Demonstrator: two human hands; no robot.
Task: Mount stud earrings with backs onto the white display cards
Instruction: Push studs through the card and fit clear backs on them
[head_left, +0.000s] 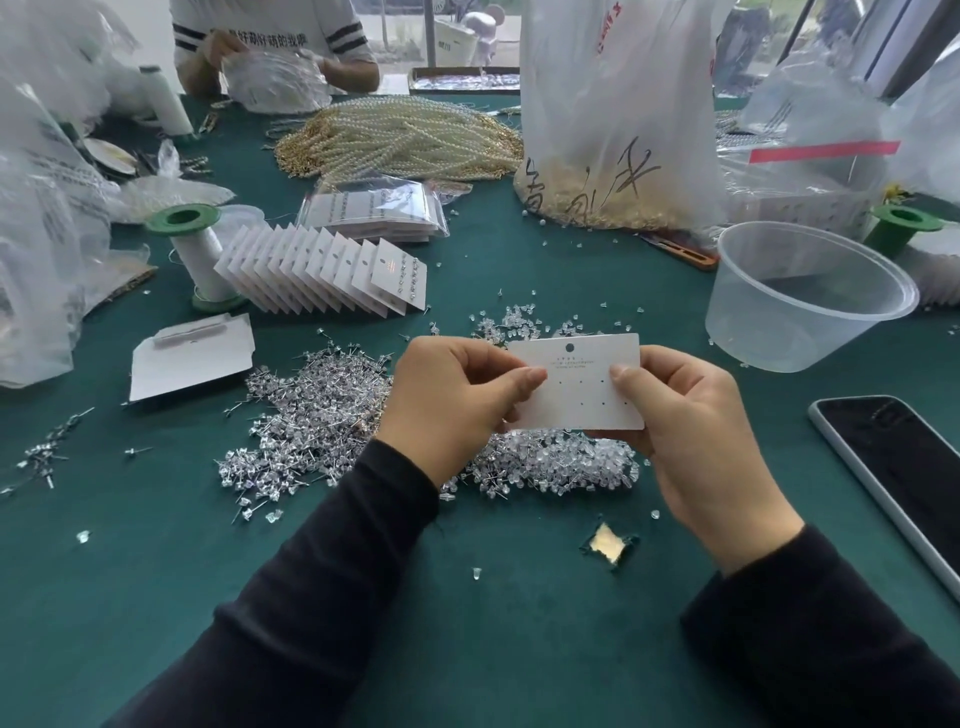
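Above the stud pile (311, 415), the left grip (457, 395) and right grip (696, 431) pinch the blank card (582, 397) (holes empty). I would keep thumbs off the holes.

Card (582, 387) held above the stud pile (311, 405); tub (800, 296) right (phone (904, 467) nearer), mounted cards (322, 275) behind left

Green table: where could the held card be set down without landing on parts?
Mostly bare cloth lies near-left, between the stud pile and the left sleeve, and between the phone and the tub. Under the card and beyond the carded row it is crowded.
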